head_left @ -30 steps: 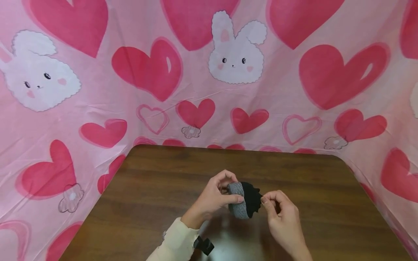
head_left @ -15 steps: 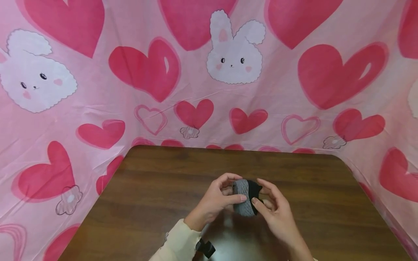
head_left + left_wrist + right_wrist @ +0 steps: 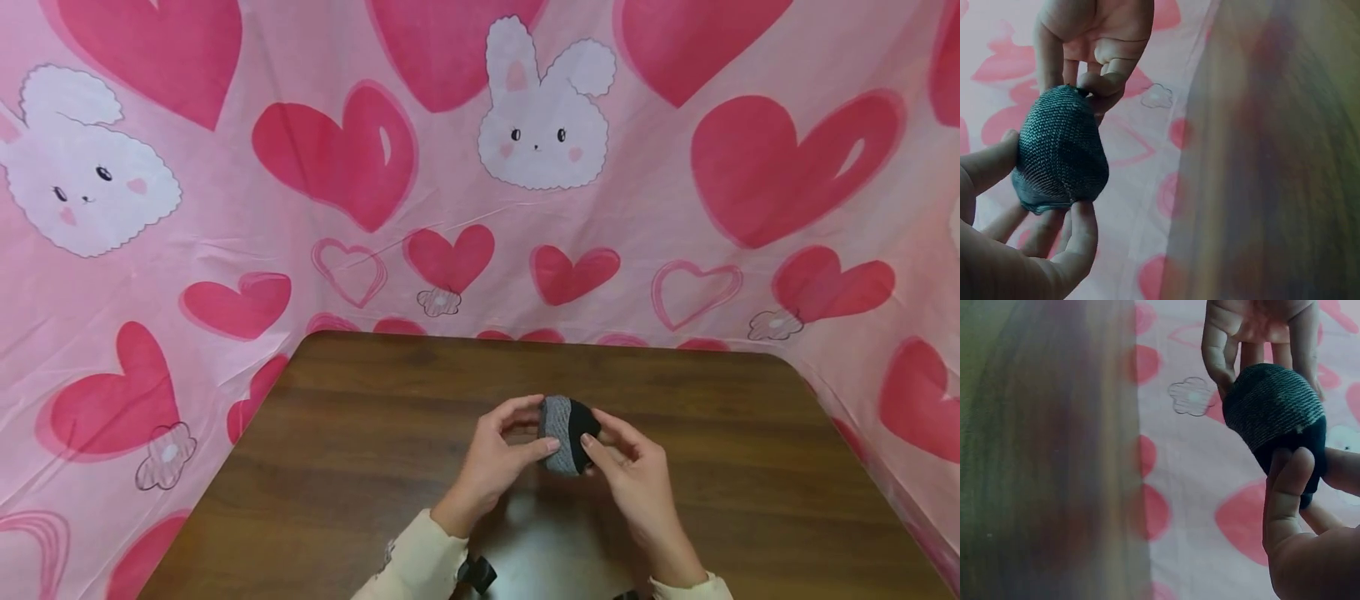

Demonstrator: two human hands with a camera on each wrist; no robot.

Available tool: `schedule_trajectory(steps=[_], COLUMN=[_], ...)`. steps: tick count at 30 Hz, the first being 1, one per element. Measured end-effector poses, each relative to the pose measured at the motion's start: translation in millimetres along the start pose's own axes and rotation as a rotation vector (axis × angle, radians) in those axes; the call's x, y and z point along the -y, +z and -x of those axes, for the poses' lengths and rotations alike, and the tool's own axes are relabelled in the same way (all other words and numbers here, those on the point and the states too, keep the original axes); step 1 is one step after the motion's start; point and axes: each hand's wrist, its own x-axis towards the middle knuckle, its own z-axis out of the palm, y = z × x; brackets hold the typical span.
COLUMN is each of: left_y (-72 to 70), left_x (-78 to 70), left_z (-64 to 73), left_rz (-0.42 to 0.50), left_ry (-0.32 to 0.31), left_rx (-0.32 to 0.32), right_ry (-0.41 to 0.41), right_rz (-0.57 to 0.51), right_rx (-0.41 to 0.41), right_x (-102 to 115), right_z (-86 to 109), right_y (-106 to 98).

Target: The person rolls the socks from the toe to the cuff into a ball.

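Between the two hands is a balled-up sock (image 3: 558, 437), ribbed grey knit on its left part and smooth black on its right. The left hand (image 3: 491, 454) holds the grey part, thumb in front and fingers along the far side. At the black end, the right hand (image 3: 637, 475) pinches the fabric between thumb and fingers. In the left wrist view the knit surface of the sock (image 3: 1060, 147) bulges round, fingertips along its lower edge. Black cloth tapers to a small tip under the thumb and fingers in the right wrist view.
Below the hands lies a dark wooden table (image 3: 390, 400) with rounded far corners. A pink cloth (image 3: 450, 200) with hearts and rabbits hangs behind it and along both sides. Dark wrist devices (image 3: 477, 573) sit at the cream sleeves (image 3: 416, 558).
The right hand has come left from pinching a jagged black edge to gripping the black end. That end now looks smoother and more compact. Hands and sock have risen slightly in the head view.
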Motion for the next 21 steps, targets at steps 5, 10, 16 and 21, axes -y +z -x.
schedule_trajectory(steps=[5,10,16,21], left_y=[-1.3,-1.4,1.4,1.4], left_x=[11.6,31.6,52.8,64.3], left_z=[-1.0,-3.2,-3.3,-5.5], left_rz=[-0.037,-0.075,-0.099,-0.146], left_ry=[-0.095,-0.171,-0.195,-0.215], left_rx=[-0.003,-0.003,-0.003,0.014], right_ry=[0.128,0.222,0.283,0.305], right_rz=[0.017,0.052,0.120,0.148], right_rx=[-0.004,0.038,0.078,0.084], right_x=[-14,-33,-49,-57], right_z=[-6.9,-13.0,-15.7,-15.7], right_y=[1,0,0,1])
